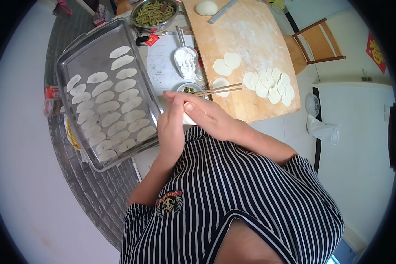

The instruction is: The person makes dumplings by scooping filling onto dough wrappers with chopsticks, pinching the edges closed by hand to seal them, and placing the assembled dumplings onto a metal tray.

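Note:
In front of my chest, my left hand [171, 126] and my right hand [212, 118] are closed together around a white dumpling [188, 119]. Only a part of the dough shows below the fingers; the rest is hidden. Just beyond the hands is a small bowl of filling [189, 87], partly covered by them, with chopsticks [224, 89] reaching from it over the board. A round wrapper [221, 83] lies under the chopsticks. To the left, a metal tray [156, 115] bears rows of folded dumplings [108, 107].
The wooden board [251, 46] carries overlapping wrappers [266, 83], two loose wrappers [226, 63], a dough ball [206, 7] and a flat grey bar [222, 12]. Between tray and board are a flour scoop [185, 59] and a bowl of green pods [155, 14]. A chair [321, 40] stands beyond.

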A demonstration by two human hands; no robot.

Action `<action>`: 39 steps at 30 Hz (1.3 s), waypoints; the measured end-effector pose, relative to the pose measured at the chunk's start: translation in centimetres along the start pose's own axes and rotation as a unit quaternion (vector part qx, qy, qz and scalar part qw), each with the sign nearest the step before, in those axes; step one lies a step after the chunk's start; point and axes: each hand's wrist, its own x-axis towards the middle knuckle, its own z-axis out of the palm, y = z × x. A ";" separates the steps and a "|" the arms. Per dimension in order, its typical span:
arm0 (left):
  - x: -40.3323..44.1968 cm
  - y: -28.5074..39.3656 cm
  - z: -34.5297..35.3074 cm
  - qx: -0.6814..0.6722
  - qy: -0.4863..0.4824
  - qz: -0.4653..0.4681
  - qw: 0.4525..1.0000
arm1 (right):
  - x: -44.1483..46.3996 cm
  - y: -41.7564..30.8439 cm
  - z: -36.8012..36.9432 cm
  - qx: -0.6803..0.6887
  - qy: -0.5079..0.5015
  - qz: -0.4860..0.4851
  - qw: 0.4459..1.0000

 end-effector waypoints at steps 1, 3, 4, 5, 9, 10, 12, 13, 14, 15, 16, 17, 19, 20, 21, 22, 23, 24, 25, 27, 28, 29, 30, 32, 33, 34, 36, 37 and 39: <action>0.7 -0.7 -0.1 -0.133 0.027 -0.051 0.989 | 0.3 0.2 -0.1 0.024 0.005 0.041 0.999; 1.3 -0.9 -0.9 -0.190 0.032 -0.026 0.981 | 0.3 1.0 0.7 0.086 0.050 0.038 0.994; 1.4 0.1 -1.4 -0.122 0.018 0.019 0.992 | 0.1 1.1 0.9 0.117 0.057 0.086 0.988; 1.5 0.6 -1.9 -0.053 0.002 0.063 0.997 | 0.0 1.2 1.0 0.148 0.066 0.134 0.978; 1.4 -0.1 -3.0 -0.047 -0.022 0.052 0.997 | 0.9 0.7 1.9 0.284 0.044 0.201 0.937; 1.2 -0.4 -3.0 -0.047 -0.020 0.051 0.997 | 1.1 0.9 2.2 0.284 0.042 0.202 0.936; 0.9 -0.5 -2.5 -0.086 -0.010 0.091 0.992 | 1.5 1.2 2.6 0.221 0.083 0.205 0.950; 0.7 -0.1 -2.4 -0.088 -0.007 0.091 0.992 | 1.6 1.0 2.6 0.219 0.081 0.206 0.950; 0.3 0.5 -2.5 -0.106 0.016 0.076 0.991 | 1.6 0.8 2.6 0.197 0.095 0.207 0.954; 0.0 0.9 -2.7 -0.125 0.038 0.060 0.990 | 1.7 0.6 2.7 0.175 0.109 0.207 0.956; 0.0 0.6 -3.5 -0.127 0.041 0.059 0.989 | 1.8 0.6 2.9 0.173 0.106 0.209 0.957; 0.1 0.1 -4.9 -0.094 -0.002 0.015 0.995 | 1.8 0.5 3.2 0.150 0.105 0.208 0.961; 0.0 -0.3 -6.1 -0.062 -0.043 -0.028 0.997 | 2.0 0.6 3.7 0.125 0.101 0.208 0.965; -0.1 -0.4 -6.4 -0.042 -0.020 -0.025 0.999 | 2.1 0.9 4.0 0.113 0.102 0.209 0.966; -0.1 -0.5 -6.6 -0.022 0.003 -0.021 1.000 | 2.1 1.1 4.2 0.100 0.104 0.209 0.967; -0.1 -0.7 -6.9 -0.024 0.003 -0.021 0.999 | 2.2 1.3 4.4 0.098 0.103 0.210 0.967; -0.1 -1.1 -7.2 -0.009 0.020 -0.007 1.000 | 2.3 1.5 4.6 0.088 0.101 0.213 0.968; -0.1 -1.3 -7.4 0.006 0.037 0.006 0.999 | 2.5 1.6 4.8 0.079 0.100 0.215 0.968; 0.0 -1.5 -7.7 0.004 0.037 0.006 0.999 | 2.6 1.7 5.0 0.077 0.099 0.216 0.968; 0.1 -1.6 -8.1 -0.008 0.064 -0.011 0.998 | 2.8 1.5 5.2 0.102 0.085 0.230 0.964; 0.2 -1.6 -8.3 -0.010 0.065 -0.011 0.998 | 3.0 1.5 5.3 0.100 0.084 0.231 0.964; 0.3 -1.5 -8.5 -0.071 0.049 -0.025 0.996 | 3.3 1.3 5.5 0.108 0.091 0.242 0.960; 0.3 -1.5 -8.7 -0.132 0.033 -0.038 0.990 | 3.4 1.2 5.6 0.117 0.098 0.254 0.955; 0.4 -2.1 -9.3 -0.113 0.016 -0.046 0.992 | 3.5 1.6 5.9 0.111 0.093 0.247 0.958; 0.4 -2.4 -9.7 -0.092 0.000 -0.052 0.994 | 3.5 1.7 6.1 0.106 0.088 0.240 0.961; 0.5 -2.5 -10.0 -0.093 0.000 -0.053 0.994 | 3.6 1.8 6.2 0.105 0.088 0.241 0.961; 0.5 -2.6 -10.6 -0.043 0.013 -0.048 0.998 | 3.7 1.8 6.6 0.102 0.086 0.250 0.959; 0.6 -2.5 -10.8 -0.045 0.013 -0.048 0.998 | 3.8 1.7 6.7 0.101 0.086 0.251 0.959; 0.7 -2.4 -11.3 -0.040 -0.010 -0.040 0.998 | 4.1 1.2 7.1 0.097 0.110 0.264 0.953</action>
